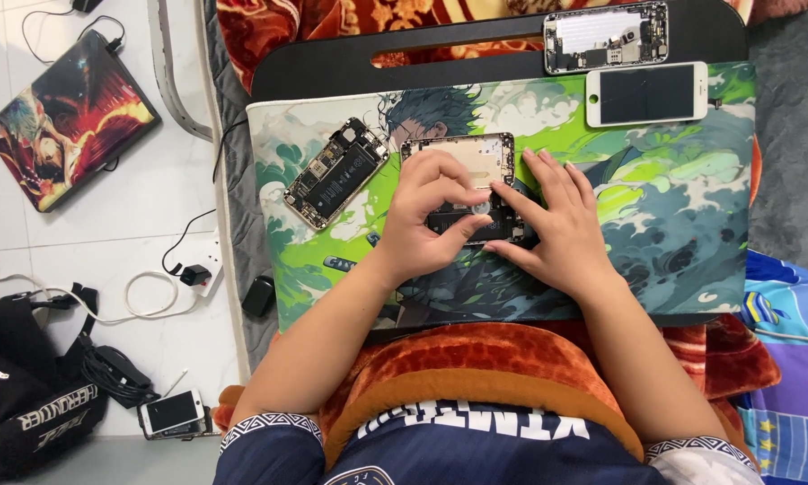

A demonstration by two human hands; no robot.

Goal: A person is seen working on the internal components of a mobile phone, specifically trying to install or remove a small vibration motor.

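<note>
Home interior, used as an informal phone-repair spot. Seated on bedding: patterned red and orange blanket across the lap, blue printed sheet at the right. Black lap tray as bench, covered by a green illustrated mat. Opened phones and a detached white screen laid out on the mat. White tiled floor alongside, strewn with a laptop, a power strip with charger cables, a black bag and a spare phone.
</note>
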